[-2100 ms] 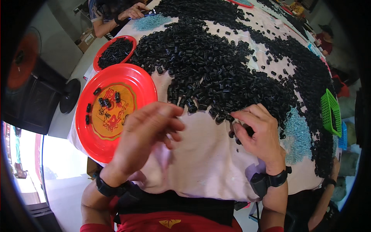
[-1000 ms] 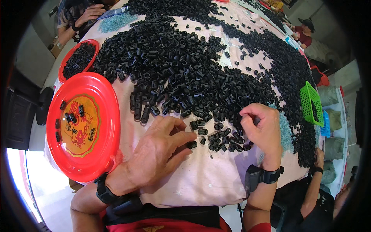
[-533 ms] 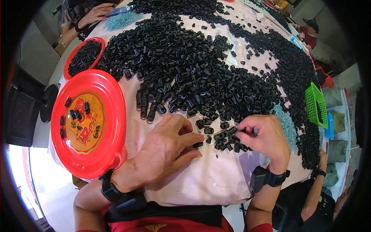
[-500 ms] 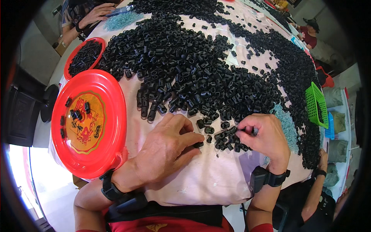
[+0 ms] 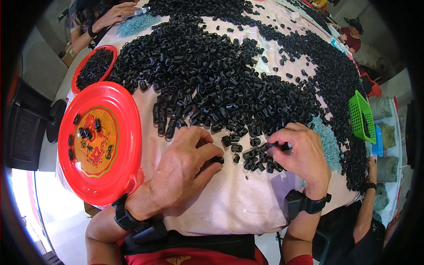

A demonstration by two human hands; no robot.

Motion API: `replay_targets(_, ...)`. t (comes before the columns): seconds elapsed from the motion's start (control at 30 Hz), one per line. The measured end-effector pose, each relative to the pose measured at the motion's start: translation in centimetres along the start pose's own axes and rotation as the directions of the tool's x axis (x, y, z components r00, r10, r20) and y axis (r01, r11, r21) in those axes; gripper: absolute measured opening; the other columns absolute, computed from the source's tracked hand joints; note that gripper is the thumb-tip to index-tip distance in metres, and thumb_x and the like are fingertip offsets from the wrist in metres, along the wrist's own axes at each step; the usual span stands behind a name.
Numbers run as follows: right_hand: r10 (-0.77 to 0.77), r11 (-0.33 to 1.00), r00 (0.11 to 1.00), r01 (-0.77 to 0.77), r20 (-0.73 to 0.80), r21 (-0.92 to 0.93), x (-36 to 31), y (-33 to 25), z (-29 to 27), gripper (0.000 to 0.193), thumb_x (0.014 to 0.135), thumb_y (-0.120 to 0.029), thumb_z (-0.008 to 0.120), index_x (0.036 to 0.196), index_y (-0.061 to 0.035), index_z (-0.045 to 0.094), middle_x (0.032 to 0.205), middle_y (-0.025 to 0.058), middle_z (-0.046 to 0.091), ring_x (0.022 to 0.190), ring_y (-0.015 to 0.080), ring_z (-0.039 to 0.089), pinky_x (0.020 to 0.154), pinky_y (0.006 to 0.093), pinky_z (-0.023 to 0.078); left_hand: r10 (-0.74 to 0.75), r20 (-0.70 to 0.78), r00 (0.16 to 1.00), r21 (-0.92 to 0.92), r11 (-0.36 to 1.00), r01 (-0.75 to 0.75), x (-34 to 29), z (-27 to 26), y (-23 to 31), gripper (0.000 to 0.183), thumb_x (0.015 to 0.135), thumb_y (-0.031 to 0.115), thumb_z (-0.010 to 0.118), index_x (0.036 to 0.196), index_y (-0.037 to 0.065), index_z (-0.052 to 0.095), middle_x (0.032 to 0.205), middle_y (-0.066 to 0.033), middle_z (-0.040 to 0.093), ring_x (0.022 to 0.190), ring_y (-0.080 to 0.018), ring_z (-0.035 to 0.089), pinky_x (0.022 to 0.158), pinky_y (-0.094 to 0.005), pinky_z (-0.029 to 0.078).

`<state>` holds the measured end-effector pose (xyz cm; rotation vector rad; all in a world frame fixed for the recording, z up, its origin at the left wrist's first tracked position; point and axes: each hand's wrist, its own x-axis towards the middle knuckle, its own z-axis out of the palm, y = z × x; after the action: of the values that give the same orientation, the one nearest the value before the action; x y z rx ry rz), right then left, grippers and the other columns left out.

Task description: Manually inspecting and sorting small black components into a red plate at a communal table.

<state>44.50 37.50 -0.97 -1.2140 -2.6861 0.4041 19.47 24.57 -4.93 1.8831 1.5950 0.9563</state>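
Observation:
My left hand (image 5: 185, 170) is closed near the table's front, with a small black plastic sleeve (image 5: 217, 160) between thumb and fingers. Opposite it, my right hand (image 5: 302, 154) is curled in a pinch at the edge of a small cluster of black plastic sleeves (image 5: 259, 159). What its fingertips hold, if anything, is partly hidden by the fingers. Just beyond both hands spreads a big heap of similar black sleeves (image 5: 198, 79), some lined up end to end at its near left edge.
On the left, a red plate (image 5: 128, 176) carries a few black pieces; behind it, a red dish (image 5: 75, 84) holds thin black pieces. Clear bluish bits (image 5: 324, 141) lie at right, near a green basket (image 5: 369, 128). Other people's hands (image 5: 112, 15) are around the table.
My left hand has shifted slightly left, drawing the black sleeve away from the cluster. My right hand stays almost in place, its fingers moved slightly.

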Motion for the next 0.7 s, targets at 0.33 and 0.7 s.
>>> replay_targets(0.33,-0.133,0.988,0.971,0.145,-0.199,0.048,0.3,0.1,0.6,0.017,0.074,-0.003,0.074,0.091,-0.0077,0.074,0.086,0.0079,0.066,0.081,0.0297,0.065,0.070,0.0397,0.053,0.034,-0.089,0.995,-0.100,0.994,-0.042,0.1,0.1,-0.6,0.020,0.084,0.003,0.076,0.103,0.001,0.071,0.107,-0.0139,0.064,0.096,-0.0274,0.063,0.078,-0.0347,0.052)
replay_targets(0.7,-0.099,0.763,0.974,0.207,-0.206,0.612,0.4,-3.3,3.1,0.020,0.084,0.003,0.071,0.102,-0.0048,0.077,0.090,0.0044,0.073,0.068,0.0074,0.061,0.057,0.0230,0.046,-0.258,0.076,0.963,-0.627,0.739,0.247,-0.1,0.1,0.0,0.026,0.097,0.007,0.073,0.122,0.000,0.072,0.100,-0.0029,0.069,0.087,-0.0069,0.063,0.074,-0.0247,0.054)
